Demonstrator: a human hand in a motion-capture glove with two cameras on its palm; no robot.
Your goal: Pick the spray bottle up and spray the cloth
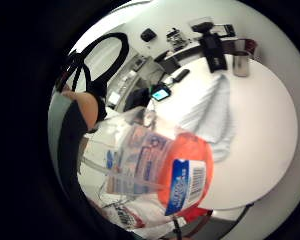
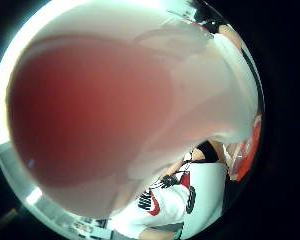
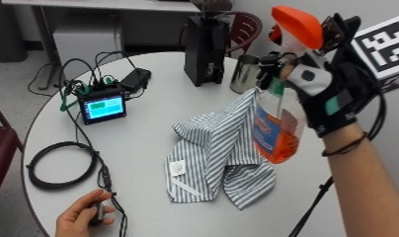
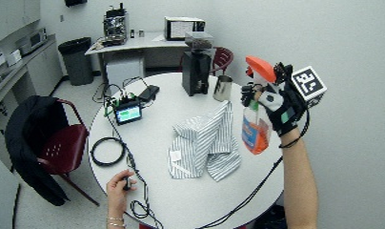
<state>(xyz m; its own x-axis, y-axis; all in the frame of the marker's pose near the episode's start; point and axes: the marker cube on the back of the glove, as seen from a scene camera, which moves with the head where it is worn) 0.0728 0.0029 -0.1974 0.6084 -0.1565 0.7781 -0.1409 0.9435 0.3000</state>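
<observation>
Your gloved right hand is clamped round the neck of the spray bottle, holding it lifted clear of the worktop, just beside the striped cloth. The nozzle appears to face the cloth. Tip it slightly downward toward the fabric's middle before squeezing the trigger, and keep the bottle upright enough to draw liquid.
</observation>
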